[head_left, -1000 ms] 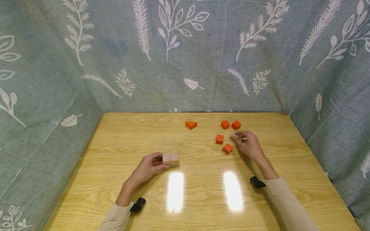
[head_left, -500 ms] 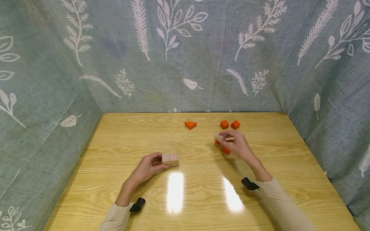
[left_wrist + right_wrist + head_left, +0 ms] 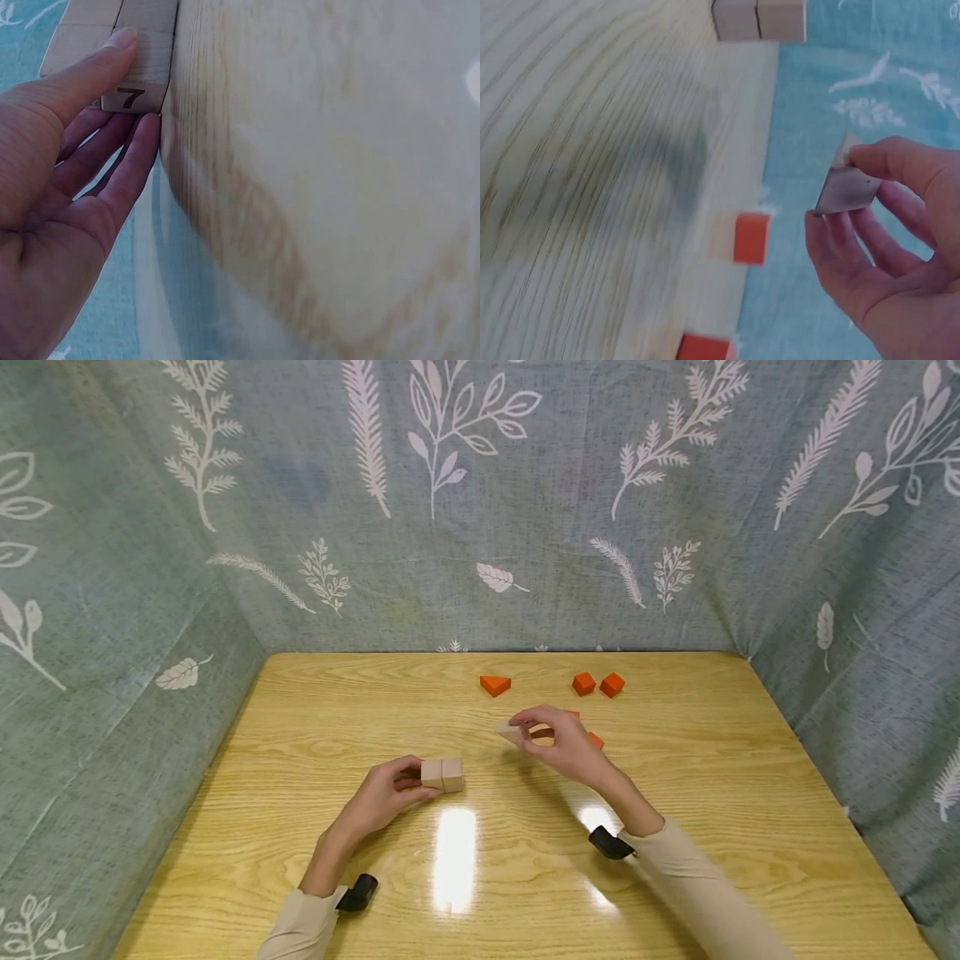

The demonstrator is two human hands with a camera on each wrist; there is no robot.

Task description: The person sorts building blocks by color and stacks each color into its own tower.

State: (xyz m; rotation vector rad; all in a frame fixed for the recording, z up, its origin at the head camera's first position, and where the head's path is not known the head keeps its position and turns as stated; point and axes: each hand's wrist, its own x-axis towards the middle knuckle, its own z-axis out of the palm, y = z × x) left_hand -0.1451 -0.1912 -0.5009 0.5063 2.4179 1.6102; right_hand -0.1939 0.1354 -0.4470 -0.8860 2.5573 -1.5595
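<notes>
Plain wooden blocks [image 3: 442, 775] stand pressed together on the table, two side by side from above. The left wrist view shows a printed 7 on one block [image 3: 133, 97] and more blocks behind it. My left hand [image 3: 381, 795] holds them between thumb and fingers. My right hand [image 3: 567, 748] pinches a small plain wooden triangular block [image 3: 512, 732] above the table, to the right of and beyond the group. In the right wrist view, this triangular block [image 3: 847, 187] sits between thumb and fingertips.
An orange-red triangular block [image 3: 495, 685] lies near the back edge. Two red cubes [image 3: 584, 684] are to its right. Two more red cubes [image 3: 596, 741] are partly hidden behind my right hand. Patterned cloth [image 3: 480, 510] hangs around the wooden table [image 3: 315, 718].
My right hand has carried the wooden triangular block leftward from beside the red cubes, passing over two of them. My left hand has stayed at the wooden blocks.
</notes>
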